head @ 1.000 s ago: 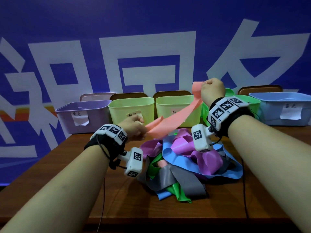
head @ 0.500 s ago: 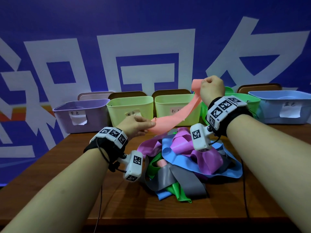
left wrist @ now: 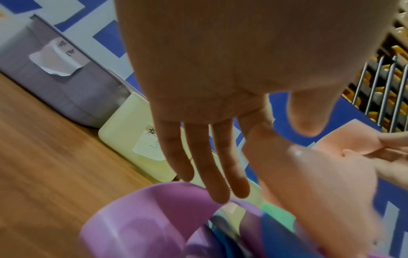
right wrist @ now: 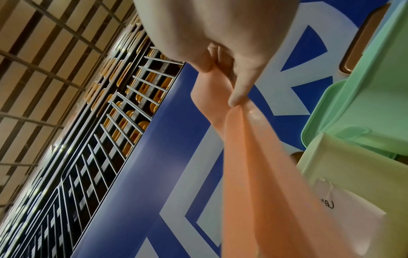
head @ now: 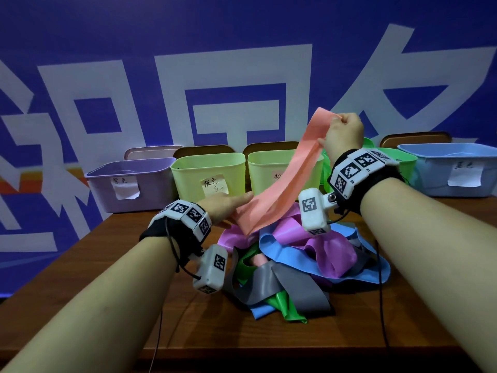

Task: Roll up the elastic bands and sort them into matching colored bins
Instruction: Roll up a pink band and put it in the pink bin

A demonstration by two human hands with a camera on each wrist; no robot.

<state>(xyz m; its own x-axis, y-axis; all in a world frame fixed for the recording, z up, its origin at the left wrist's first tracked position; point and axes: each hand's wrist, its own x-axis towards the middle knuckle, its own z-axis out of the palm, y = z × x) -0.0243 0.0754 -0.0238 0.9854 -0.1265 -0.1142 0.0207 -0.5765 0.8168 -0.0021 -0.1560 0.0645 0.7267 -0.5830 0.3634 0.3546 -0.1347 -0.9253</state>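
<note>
A salmon-pink elastic band (head: 282,189) slopes through the air above the pile of bands (head: 295,259) on the table. My right hand (head: 341,130) is raised in front of the bins and pinches the band's upper end between thumb and fingers (right wrist: 234,97). My left hand (head: 236,204) is lower and to the left, its fingers (left wrist: 220,157) straight, lying against the pink band (left wrist: 320,183) near its lower end. The pile holds purple, blue, grey and green bands; a purple loop (left wrist: 143,218) lies just under my left fingers.
Along the back of the wooden table (head: 107,265) stand a purple bin (head: 129,184), two yellow-green bins (head: 209,170) (head: 269,168) with paper labels, a green bin (head: 403,162) and a blue bin (head: 451,168). A blue banner wall rises behind them.
My left hand let go its pinch on the band's lower end and straightened its fingers along it. My right hand lifted the upper end a little higher.
</note>
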